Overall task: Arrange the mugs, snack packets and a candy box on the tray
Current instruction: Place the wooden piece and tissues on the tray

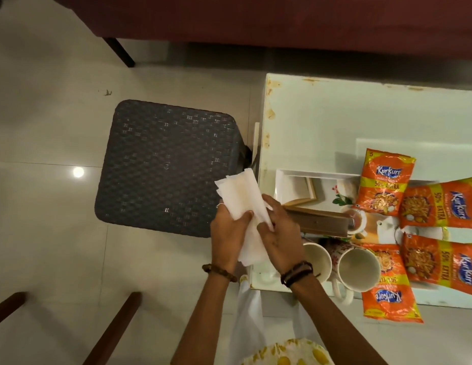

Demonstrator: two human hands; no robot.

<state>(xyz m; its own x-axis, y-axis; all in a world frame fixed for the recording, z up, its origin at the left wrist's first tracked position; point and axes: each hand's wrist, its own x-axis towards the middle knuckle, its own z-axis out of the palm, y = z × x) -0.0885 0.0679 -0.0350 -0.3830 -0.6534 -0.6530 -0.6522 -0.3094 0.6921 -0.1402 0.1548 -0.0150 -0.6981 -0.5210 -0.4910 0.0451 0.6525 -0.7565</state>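
My left hand and my right hand both grip a white paper napkin, held over the floor just left of the table. A white tray with a flower and teapot print lies on the table. A brown candy box rests on it beside my right hand. Two white mugs stand at the tray's near edge. Several orange Kurkure snack packets lie on the tray's right part and over its edge.
The white table has worn, rust-stained edges. A dark woven stool stands on the tiled floor to its left. A maroon sofa runs along the top. Brown chair legs show at the bottom left.
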